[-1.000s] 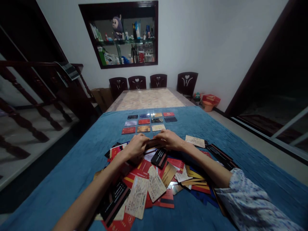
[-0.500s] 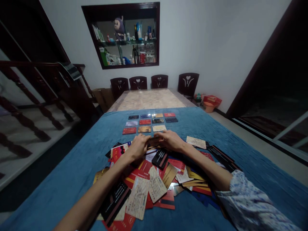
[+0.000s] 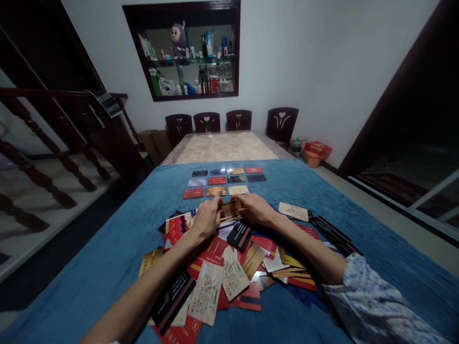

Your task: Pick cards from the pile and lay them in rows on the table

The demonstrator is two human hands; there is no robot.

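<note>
The left hand point(image 3: 206, 220) and the right hand point(image 3: 255, 210) both pinch one thin brown-gold plastic card point(image 3: 230, 209), one hand at each short end. The card's long side runs left to right between them, so both hands are just as near to it. It is held just above the far edge of the big messy pile of coloured cards point(image 3: 229, 267) on the blue cloth point(image 3: 107, 248). Past the pile, farther from the person, lie neat rows of cards point(image 3: 224, 180). The nearest row is just beyond the held card.
</note>
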